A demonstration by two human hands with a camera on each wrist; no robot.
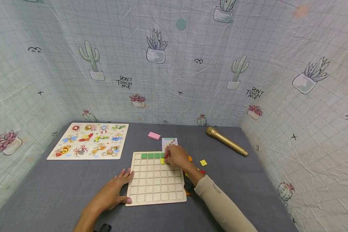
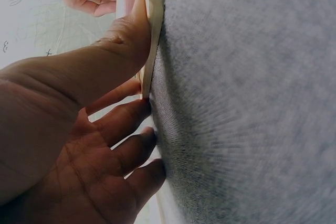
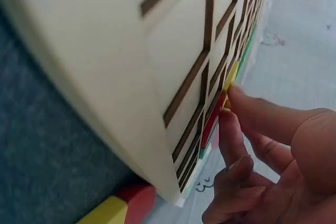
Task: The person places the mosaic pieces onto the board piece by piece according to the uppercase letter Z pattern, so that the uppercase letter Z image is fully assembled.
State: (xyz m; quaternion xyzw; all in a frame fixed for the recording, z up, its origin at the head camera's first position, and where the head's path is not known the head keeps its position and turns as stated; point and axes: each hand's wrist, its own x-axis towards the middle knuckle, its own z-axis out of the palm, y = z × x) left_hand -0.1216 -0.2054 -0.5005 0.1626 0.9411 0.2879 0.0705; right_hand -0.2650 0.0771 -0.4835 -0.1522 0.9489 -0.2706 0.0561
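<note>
A pale wooden grid board (image 1: 156, 180) lies flat, with green tiles (image 1: 151, 156) along its far row and a yellow tile (image 1: 163, 161) just below them. My left hand (image 1: 113, 191) steadies the board's left side, its thumb (image 2: 131, 19) on the near corner and the other fingers stretched along the edge. Over the board's far right part, my right hand (image 1: 176, 156) pinches a small tile between thumb and fingertip; a sliver of orange shows there in the right wrist view. Right beside those fingertips, a red tile (image 3: 211, 121) sits in the grid. The hand hides several cells.
Loose coloured tiles, including a yellow one (image 1: 203, 162), lie right of the board, partly under my right arm. Behind it are a patterned card (image 1: 169, 141) and a pink block (image 1: 154, 136). An insect picture board (image 1: 88, 141) lies left, a gold microphone (image 1: 227, 141) right.
</note>
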